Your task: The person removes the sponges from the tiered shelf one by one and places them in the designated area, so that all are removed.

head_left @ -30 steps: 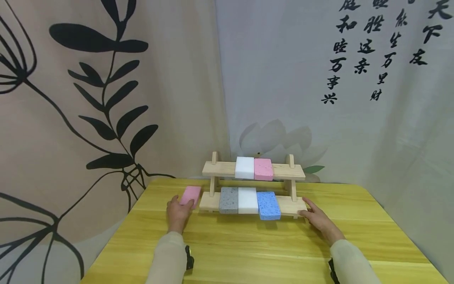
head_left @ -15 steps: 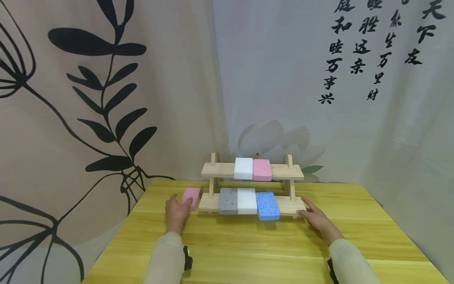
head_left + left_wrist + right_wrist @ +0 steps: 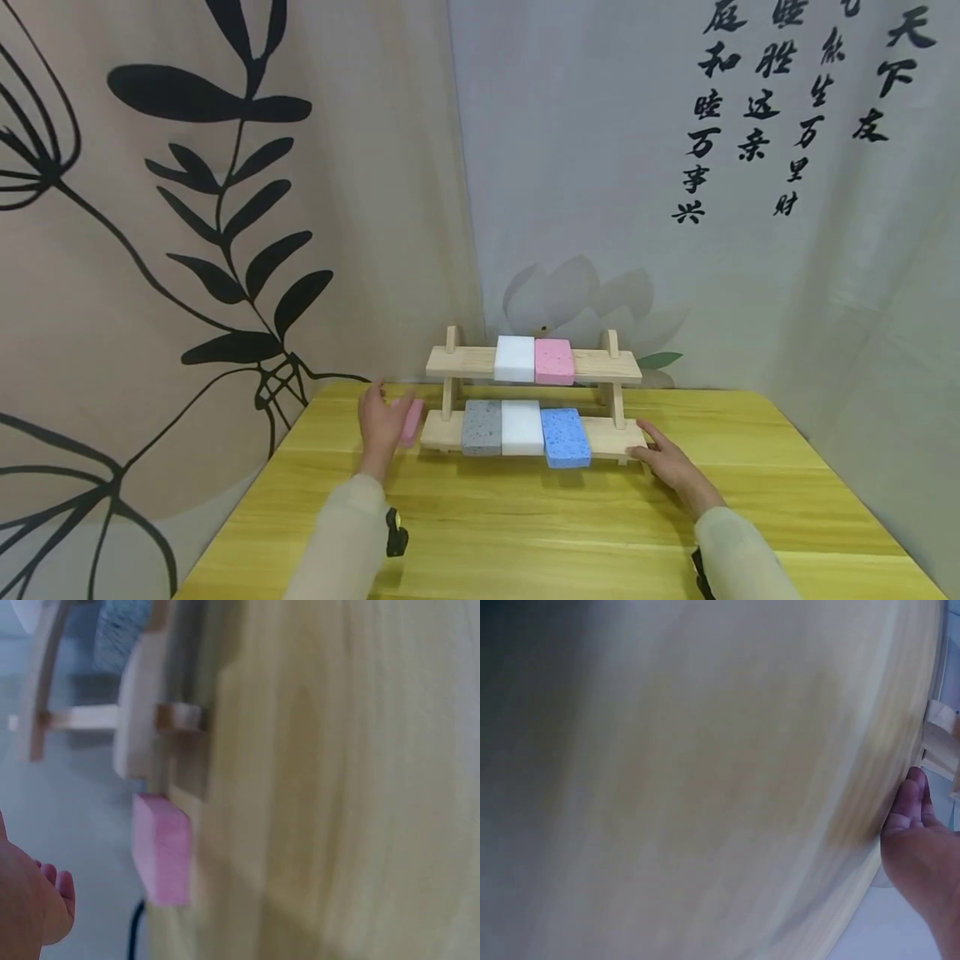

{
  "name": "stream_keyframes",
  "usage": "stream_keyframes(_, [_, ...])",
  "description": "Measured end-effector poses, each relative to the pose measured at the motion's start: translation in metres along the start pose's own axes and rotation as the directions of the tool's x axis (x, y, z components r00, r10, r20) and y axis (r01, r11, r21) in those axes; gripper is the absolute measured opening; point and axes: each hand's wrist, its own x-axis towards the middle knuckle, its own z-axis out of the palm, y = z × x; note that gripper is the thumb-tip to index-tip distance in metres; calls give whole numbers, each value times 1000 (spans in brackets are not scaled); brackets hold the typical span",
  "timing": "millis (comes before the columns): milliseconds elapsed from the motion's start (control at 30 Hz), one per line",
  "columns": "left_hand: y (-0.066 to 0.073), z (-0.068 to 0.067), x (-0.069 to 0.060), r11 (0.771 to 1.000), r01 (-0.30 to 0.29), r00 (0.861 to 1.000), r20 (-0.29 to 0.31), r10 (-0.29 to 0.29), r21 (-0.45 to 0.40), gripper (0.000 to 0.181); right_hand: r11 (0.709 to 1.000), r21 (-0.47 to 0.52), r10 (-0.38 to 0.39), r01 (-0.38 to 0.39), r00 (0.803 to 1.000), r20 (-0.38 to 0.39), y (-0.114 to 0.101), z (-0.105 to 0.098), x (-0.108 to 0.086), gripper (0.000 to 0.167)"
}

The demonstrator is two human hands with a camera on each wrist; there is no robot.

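Note:
In the head view my left hand is raised beside a pink sponge on the table left of a two-tier wooden shelf. The left wrist view shows a gap between that hand and the pink sponge; its fingers hold nothing. My right hand grips the right end of the lower board, thumb at the front. A grey sponge, a white one and a blue one lie on the lower board, the blue jutting forward. White and pink sponges lie above.
The yellow wooden table extends in front of the shelf and to both sides. Behind it hangs a pale curtain with dark plant prints and writing.
My left hand has lifted off the loose pink sponge and moved slightly back, its fingers now higher. The right hand stays at the shelf's end. The head view has shifted slightly.

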Motion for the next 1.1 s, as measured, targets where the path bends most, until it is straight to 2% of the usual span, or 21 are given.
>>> stream_keyframes(167, [22,1,3,998,-51,999,-17,51,-42,74,1000,5,-6,6,1000,8,1,0,0,82])
stream_keyframes(333, [41,3,4,993,-79,997,-14,78,-92,75,1000,-4,-5,5,1000,17,2,-2,1,86])
stream_keyframes(533, [61,12,0,983,-72,997,21,76,-171,75,1000,-15,-13,14,1000,17,1,-1,0,83])
stream_keyframes(633, [69,20,-1,985,-83,996,26,88,-152,73,1000,-9,-8,8,1000,12,0,0,0,80])
stream_keyframes(867, [85,48,-3,984,-152,987,35,156,-90,73,1000,11,-7,7,1000,21,1,0,-1,79])
stream_keyframes(1100, [101,72,-12,989,-143,988,54,145,-43,78,1000,27,-10,10,1000,25,3,1,0,80])
